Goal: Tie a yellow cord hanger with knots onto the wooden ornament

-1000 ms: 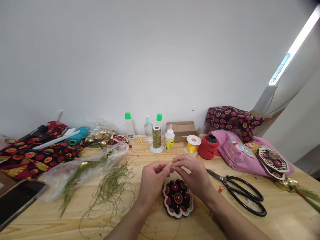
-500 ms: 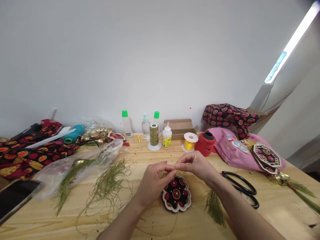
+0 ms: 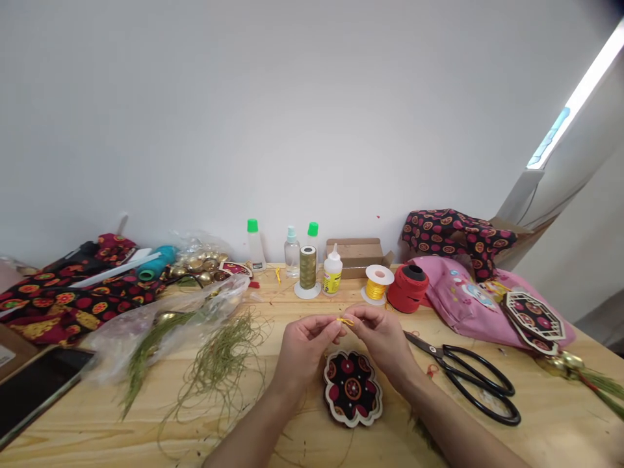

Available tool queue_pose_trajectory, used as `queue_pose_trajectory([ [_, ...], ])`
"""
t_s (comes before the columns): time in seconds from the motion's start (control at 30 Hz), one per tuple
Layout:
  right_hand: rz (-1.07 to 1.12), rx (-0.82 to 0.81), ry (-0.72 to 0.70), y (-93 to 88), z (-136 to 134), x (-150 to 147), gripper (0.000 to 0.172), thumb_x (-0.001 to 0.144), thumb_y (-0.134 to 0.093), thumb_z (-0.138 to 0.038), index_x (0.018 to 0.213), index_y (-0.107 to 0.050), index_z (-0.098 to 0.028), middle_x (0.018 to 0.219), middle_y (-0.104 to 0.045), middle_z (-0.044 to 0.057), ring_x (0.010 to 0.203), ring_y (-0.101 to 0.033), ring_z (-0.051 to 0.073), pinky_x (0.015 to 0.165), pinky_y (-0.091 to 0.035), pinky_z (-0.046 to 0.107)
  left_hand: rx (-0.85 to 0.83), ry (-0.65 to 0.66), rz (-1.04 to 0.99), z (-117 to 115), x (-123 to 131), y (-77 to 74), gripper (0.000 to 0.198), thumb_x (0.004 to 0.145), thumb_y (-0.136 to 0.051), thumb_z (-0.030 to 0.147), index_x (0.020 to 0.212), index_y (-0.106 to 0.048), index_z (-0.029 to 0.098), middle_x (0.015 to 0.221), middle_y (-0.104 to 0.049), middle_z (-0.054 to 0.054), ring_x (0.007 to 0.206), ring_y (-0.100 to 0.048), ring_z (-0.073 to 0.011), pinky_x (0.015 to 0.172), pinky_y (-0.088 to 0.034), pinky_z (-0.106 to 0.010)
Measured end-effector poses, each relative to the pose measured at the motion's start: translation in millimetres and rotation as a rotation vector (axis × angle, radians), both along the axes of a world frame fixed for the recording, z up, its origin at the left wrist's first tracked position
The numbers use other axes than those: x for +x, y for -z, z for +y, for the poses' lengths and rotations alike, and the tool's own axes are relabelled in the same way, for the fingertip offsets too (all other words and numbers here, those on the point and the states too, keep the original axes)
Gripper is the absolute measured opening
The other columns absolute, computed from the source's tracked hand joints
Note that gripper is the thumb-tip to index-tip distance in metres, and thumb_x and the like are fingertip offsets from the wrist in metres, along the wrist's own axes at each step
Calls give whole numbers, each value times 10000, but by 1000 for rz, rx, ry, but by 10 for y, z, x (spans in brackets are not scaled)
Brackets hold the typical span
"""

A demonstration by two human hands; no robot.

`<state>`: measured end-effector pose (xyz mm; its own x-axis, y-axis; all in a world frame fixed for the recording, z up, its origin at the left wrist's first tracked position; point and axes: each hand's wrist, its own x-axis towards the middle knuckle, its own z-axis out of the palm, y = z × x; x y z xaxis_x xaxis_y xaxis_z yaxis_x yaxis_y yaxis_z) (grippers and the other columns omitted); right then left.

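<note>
Pinching a thin yellow cord (image 3: pixel 346 322), the left hand (image 3: pixel 303 344) and right hand (image 3: pixel 383 338) nearly meet by the far edge of a flower-shaped, dark patterned fabric piece (image 3: pixel 353 389) with a pale scalloped rim, on the light wooden table (image 3: pixel 550 416). From here I see black-handled metal scissors (image 3: pixel 439 353) near the right hand.

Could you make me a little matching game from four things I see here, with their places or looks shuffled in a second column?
1. Yellow cord
2. Flower-shaped piece
3. Scissors
4. Glue bottle

A. Standing in front of the cardboard box
B. Dark and patterned, with a pale scalloped edge
C. Held in the fingers of the left hand and right hand
D. On the table, to the right of the right forearm

Pairs: 1-C, 2-B, 3-D, 4-A
</note>
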<state>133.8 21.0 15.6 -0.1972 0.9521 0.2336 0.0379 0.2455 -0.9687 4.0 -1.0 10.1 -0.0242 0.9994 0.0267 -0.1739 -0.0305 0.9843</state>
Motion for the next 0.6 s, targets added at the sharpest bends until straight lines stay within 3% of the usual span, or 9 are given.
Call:
queue_pose_trajectory([
  [0.13, -139, 253, 77, -17, -23, -21, 114, 721, -528, -207, 666, -619, -167, 693, -590, 37, 656, -526, 140, 583, -410, 249, 14, -52, -7, -10, 23, -6, 176, 634, -611, 284, 699, -668, 130, 630, -652, -35, 575, -536, -112, 598, -450, -226],
  [0.4, -281, 491, 103, 49, -30, -5, 150, 761, -486, -163, 700, -622, -175, 694, -577, 36, 653, -519, 126, 595, -413, 241, 47, -126, 51, -8, 37, 6, 181, 640, -599, 289, 679, -677, 130, 614, -656, -37, 567, -549, -124, 596, -462, -239],
  [0.6, -268, 371, 115, -10, -52, 3, 145, 745, -508, -204, 661, -617, -158, 648, -573, 33, 598, -502, 124, 524, -384, 227, 114, -106, 165, -36, 23, 16, 194, 661, -580, 289, 765, -683, 161, 681, -683, -36, 619, -582, -139, 606, -472, -236],
])
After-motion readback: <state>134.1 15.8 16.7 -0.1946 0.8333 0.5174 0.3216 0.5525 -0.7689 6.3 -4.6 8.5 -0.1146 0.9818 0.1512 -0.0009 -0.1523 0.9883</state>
